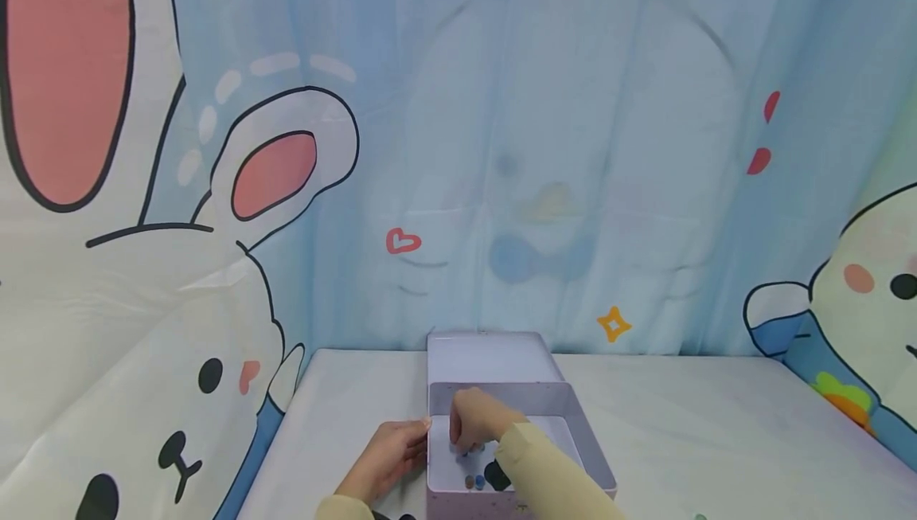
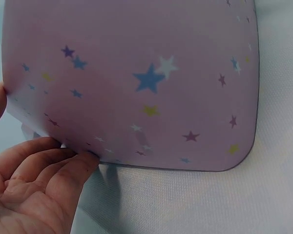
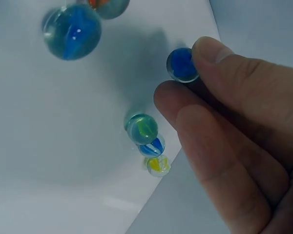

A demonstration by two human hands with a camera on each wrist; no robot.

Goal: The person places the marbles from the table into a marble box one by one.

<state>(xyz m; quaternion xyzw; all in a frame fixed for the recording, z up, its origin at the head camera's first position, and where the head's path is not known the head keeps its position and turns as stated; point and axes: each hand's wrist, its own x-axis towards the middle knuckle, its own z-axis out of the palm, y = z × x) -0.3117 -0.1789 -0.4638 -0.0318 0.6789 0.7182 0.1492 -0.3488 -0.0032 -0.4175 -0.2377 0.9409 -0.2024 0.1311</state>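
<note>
A pale purple tin box (image 1: 593,444) stands on the table, and its lid (image 1: 487,358) leans back behind it. At the left wall, my left hand (image 1: 390,452) grips the box, the thumb near the rim; the left wrist view shows its fingers (image 2: 63,163) against the lower edge of the star-printed side (image 2: 185,107). Inside the box, my right hand (image 1: 476,418) pinches a blue glass marble (image 3: 180,64) between thumb and fingertips. Close by are a green marble (image 3: 143,129), another blue marble (image 3: 153,146) and a yellow marble (image 3: 158,166), lined up.
A larger-looking blue marble (image 3: 72,32) and an orange one (image 3: 109,7) also lie in the box. A black object (image 1: 497,475) sits at my right wrist. The white-covered table (image 1: 688,424) extends to both sides, with a printed curtain (image 1: 501,106) behind it.
</note>
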